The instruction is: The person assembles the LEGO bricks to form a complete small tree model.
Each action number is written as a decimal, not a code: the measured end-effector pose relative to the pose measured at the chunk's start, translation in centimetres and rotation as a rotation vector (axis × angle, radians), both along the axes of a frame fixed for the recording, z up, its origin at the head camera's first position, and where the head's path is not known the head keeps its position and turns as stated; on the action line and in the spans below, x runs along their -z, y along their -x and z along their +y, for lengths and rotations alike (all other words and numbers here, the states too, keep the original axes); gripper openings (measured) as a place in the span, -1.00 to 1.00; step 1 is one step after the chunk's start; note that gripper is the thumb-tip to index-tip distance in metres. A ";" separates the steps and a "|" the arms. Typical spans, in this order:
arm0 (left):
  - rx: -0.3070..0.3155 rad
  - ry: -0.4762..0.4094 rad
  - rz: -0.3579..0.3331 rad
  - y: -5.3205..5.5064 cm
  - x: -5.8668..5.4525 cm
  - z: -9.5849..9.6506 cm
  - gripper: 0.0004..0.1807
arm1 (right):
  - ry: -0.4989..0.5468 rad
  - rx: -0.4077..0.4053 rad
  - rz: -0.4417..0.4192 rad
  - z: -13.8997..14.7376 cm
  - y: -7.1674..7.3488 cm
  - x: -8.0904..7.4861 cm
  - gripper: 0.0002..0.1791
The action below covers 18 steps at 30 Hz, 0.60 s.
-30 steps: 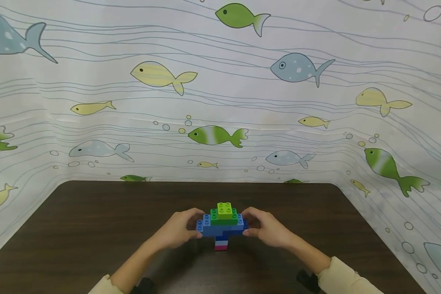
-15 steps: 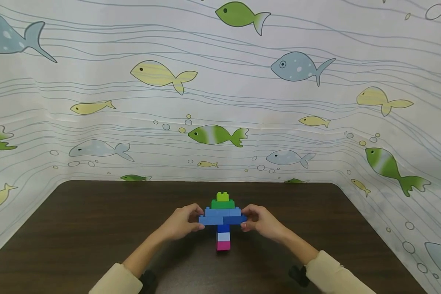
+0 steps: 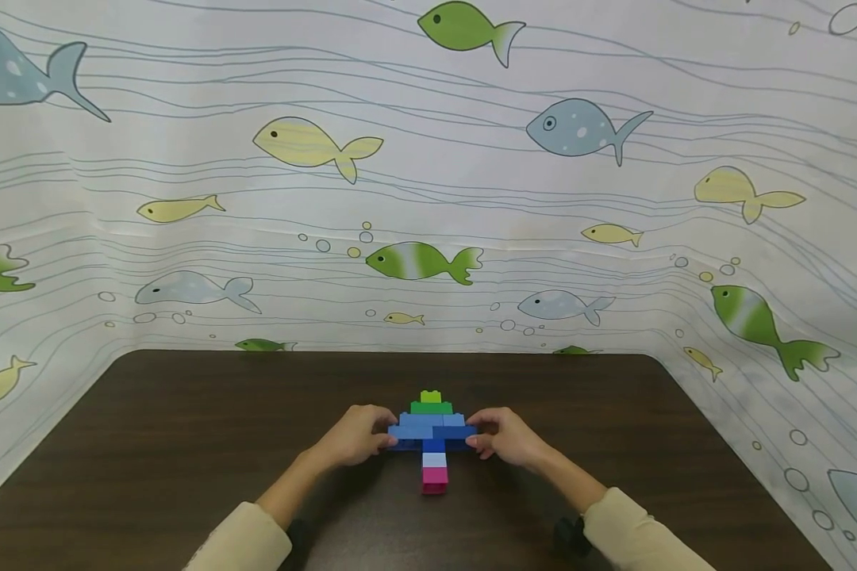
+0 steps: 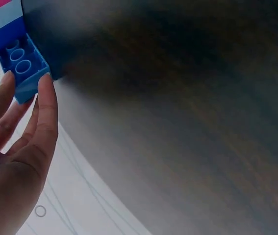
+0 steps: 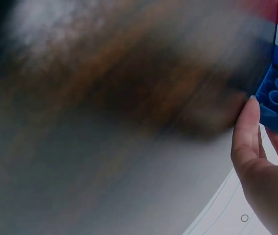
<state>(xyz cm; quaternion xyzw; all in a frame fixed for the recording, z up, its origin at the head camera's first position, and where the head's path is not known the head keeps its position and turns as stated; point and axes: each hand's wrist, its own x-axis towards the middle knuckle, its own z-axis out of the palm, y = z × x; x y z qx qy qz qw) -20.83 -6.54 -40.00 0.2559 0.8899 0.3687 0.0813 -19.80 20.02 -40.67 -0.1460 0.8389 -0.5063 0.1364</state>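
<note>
A tree-shaped toy brick model [image 3: 417,433] is at the middle of the dark table, tipped back with the hollow underside of its pink bottom brick [image 3: 434,480] facing me. Above the pink come light blue and dark blue bricks, then wide blue layers, a green brick [image 3: 432,408] and a lime one at the top. My left hand [image 3: 357,434] pinches the left end of the widest blue layer; the left wrist view shows thumb and fingers at that brick's hollow underside [image 4: 23,63]. Opposite, my right hand [image 3: 510,436] pinches the right end, its blue underside [image 5: 276,93] visible too.
The dark wooden table [image 3: 200,444] spreads around the model, with a rounded far edge. Behind and beside it stands a white covering [image 3: 471,198] printed with fish. Both forearms wear cream sleeves, with dark straps near the wrists.
The model has tipped backward in my hands: its top studs showed a second ago, then its front face, now the undersides of its lower bricks. Both hands kept their hold throughout.
</note>
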 end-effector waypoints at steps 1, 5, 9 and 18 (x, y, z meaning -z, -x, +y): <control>0.003 0.005 0.006 0.0 0.1 0.0 -0.75 | -0.011 0.002 0.006 0.0 0.0 0.1 -0.67; 0.021 0.028 0.035 0.1 0.2 -0.2 -0.76 | -0.069 -0.003 0.047 0.1 0.3 0.3 -0.66; 0.031 0.056 0.094 0.4 0.1 -0.9 -0.71 | -0.188 -0.014 0.177 0.7 0.5 0.3 -0.60; -0.113 0.297 0.403 1.6 -1.6 -5.8 -0.38 | -0.678 0.084 0.638 5.3 0.8 -2.1 -0.34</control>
